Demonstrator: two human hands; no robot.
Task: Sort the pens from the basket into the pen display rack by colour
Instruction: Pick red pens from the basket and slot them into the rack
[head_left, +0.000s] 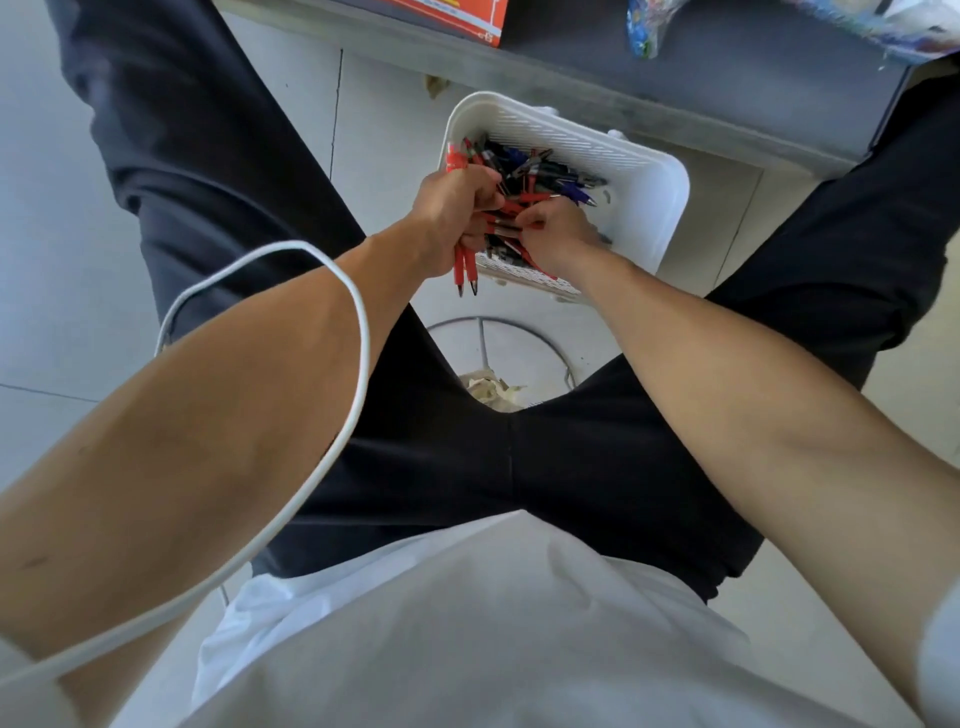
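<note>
Down between my legs, a white slotted basket (652, 205) sits on the tiled floor, holding mixed black, blue and red pens (543, 171). My left hand (449, 215) grips a bunch of red pens (464, 267), tips poking out below the fist, at the basket's near-left edge. My right hand (560, 236) pinches a single red pen (511, 207) just beside it, inside the basket. A white cable (358, 332) loops over my left forearm.

The floor (57, 249) under me is big pale tiles with thin dark lines between them, and the light on it is soft. In front of me is a long grey shelf (727, 88) with an orange box (457, 15) and a shiny bag (644, 31) of many colours on it. Down below me I see a round metal ring (543, 340) with crumpled paper (493, 389) inside it.
</note>
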